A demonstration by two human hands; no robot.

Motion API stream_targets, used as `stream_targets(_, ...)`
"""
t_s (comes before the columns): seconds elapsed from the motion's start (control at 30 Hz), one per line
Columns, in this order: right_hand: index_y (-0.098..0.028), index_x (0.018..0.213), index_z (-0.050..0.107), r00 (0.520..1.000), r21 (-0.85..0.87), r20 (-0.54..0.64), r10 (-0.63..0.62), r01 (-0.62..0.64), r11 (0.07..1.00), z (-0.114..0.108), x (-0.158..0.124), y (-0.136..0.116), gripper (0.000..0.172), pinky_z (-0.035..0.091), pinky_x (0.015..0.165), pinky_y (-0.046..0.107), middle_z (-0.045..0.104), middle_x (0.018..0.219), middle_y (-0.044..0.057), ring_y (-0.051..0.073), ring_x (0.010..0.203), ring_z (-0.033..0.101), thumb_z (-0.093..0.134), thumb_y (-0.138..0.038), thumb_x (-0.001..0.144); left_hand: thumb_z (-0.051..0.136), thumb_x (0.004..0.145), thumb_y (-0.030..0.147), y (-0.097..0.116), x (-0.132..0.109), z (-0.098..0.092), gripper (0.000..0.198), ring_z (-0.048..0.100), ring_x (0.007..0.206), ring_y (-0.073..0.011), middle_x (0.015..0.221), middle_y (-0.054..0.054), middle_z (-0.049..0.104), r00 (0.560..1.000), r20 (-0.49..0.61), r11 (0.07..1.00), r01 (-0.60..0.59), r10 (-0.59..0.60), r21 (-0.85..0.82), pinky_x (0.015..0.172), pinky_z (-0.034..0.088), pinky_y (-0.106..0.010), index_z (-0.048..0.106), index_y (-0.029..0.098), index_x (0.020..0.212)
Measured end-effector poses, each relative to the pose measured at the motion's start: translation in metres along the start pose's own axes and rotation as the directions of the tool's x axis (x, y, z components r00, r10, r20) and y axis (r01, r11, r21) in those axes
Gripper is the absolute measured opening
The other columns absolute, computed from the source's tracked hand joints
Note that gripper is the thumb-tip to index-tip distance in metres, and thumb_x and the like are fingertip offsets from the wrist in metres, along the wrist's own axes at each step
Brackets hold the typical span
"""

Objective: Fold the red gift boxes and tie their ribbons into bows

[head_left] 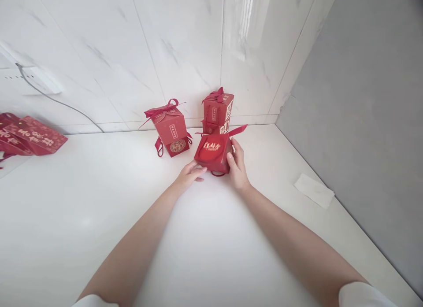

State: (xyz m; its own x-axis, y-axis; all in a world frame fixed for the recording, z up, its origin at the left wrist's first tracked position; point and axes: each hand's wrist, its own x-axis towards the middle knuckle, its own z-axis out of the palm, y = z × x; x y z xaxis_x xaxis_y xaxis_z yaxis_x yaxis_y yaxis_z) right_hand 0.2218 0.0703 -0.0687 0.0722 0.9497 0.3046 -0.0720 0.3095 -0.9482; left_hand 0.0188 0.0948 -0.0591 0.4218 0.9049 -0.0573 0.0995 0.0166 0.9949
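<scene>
A small red gift box [213,153] with gold lettering and a loose red ribbon stands tilted on the white table [99,201], near the far wall. My right hand [237,164] grips its right side, fingers wrapped on the edge. My left hand [190,174] lies at the box's lower left corner, fingers stretched toward it and touching or nearly touching. Behind stand two stacks of finished red boxes tied with bows, one at left [171,128] and one at right [217,112].
Flat red box blanks [31,137] lie piled at the table's left edge. A white paper scrap [313,190] rests by the grey wall on the right. A white power strip [41,80] with its cable hangs on the marble wall.
</scene>
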Motion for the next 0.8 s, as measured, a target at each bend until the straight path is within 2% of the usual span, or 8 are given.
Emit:
stream_targets(0.1,-0.042,0.154,0.004,0.992,0.03,-0.115,-0.053,0.057,0.998,0.004,0.0,0.001,0.095,0.037,0.115,0.049,-0.001,0.165,0.0,0.028,0.146,0.027,0.065,-0.055,0.083,0.075,0.074,0.042,-0.006,0.004,-0.011,0.051,0.054,0.127,-0.0346,0.132,-0.011,0.063,0.996,0.059,0.982,-0.051,0.063,-0.18,0.096,0.052,-0.047,0.066,0.023,0.12)
stream_targets(0.23,-0.045,0.153,-0.007,0.989,0.051,-0.143,-0.049,0.057,0.997,0.008,0.0,0.002,0.114,0.045,0.108,0.051,0.002,0.165,0.003,0.03,0.145,0.03,0.075,-0.054,0.075,0.065,0.08,0.06,-0.008,0.007,-0.02,0.061,0.049,0.133,-0.0339,0.14,-0.012,0.058,0.983,0.143,0.916,-0.046,0.112,-0.398,0.11,0.039,-0.051,0.063,0.021,0.127)
stream_targets(0.4,-0.04,0.153,0.009,0.957,-0.08,-0.194,-0.216,0.203,0.976,0.011,0.0,0.006,0.11,0.037,0.116,0.049,0.002,0.165,0.003,0.028,0.148,0.026,0.08,-0.049,0.07,0.069,0.083,0.048,0.0,0.006,-0.012,0.048,0.058,0.121,-0.0297,0.132,-0.01,0.064,0.998,-0.06,0.897,-0.056,0.033,-0.439,0.103,0.046,-0.045,0.064,0.022,0.123)
stream_targets(0.47,-0.037,0.155,0.009,0.968,-0.062,-0.173,-0.184,0.176,0.982,0.012,0.0,0.007,0.114,0.034,0.118,0.049,0.005,0.165,0.005,0.028,0.149,0.023,0.082,-0.05,0.068,0.067,0.085,0.045,0.002,0.006,-0.011,0.043,0.062,0.116,-0.0267,0.127,-0.009,0.066,0.997,-0.075,0.88,-0.037,0.002,-0.474,0.097,0.05,-0.041,0.064,0.022,0.121)
stream_targets(0.53,-0.031,0.154,0.019,0.998,0.027,-0.047,-0.045,0.046,0.999,0.011,0.0,0.007,0.105,0.037,0.116,0.05,0.022,0.162,0.008,0.03,0.146,0.032,0.079,-0.053,0.071,0.067,0.086,0.043,0.003,0.006,-0.012,0.042,0.065,0.109,-0.0241,0.124,-0.008,0.068,0.998,-0.065,0.871,-0.028,-0.005,-0.491,0.092,0.053,-0.039,0.064,0.023,0.122)
stream_targets(0.63,-0.022,0.14,0.048,0.974,0.153,0.184,0.132,-0.161,0.975,0.01,0.001,0.007,0.07,0.044,0.11,0.05,0.055,0.142,0.011,0.031,0.13,0.054,0.066,-0.057,0.083,0.073,0.081,0.035,0.002,0.008,-0.014,0.05,0.067,0.103,-0.0224,0.123,-0.006,0.069,0.997,-0.072,0.896,-0.032,0.0,-0.444,0.09,0.053,-0.039,0.06,0.027,0.128)
stream_targets(0.7,-0.02,0.133,0.054,0.97,0.187,0.187,0.157,-0.192,0.963,0.009,0.001,0.007,0.06,0.046,0.108,0.049,0.062,0.135,0.01,0.031,0.124,0.059,0.062,-0.057,0.086,0.073,0.081,0.036,0.001,0.008,-0.012,0.054,0.064,0.111,-0.0244,0.131,-0.006,0.065,0.996,-0.092,0.915,-0.055,0.02,-0.399,0.096,0.05,-0.041,0.057,0.028,0.132)
stream_targets(0.8,-0.022,0.133,0.054,0.984,0.17,0.121,0.127,-0.146,0.975,0.01,0.001,0.008,0.06,0.044,0.11,0.048,0.061,0.136,0.008,0.029,0.126,0.057,0.066,-0.054,0.084,0.058,0.088,0.055,-0.001,0.007,-0.006,0.057,0.049,0.133,-0.0292,0.148,-0.007,0.051,0.988,-0.062,0.928,-0.151,0.139,-0.341,0.108,0.042,-0.044,0.055,0.027,0.137)
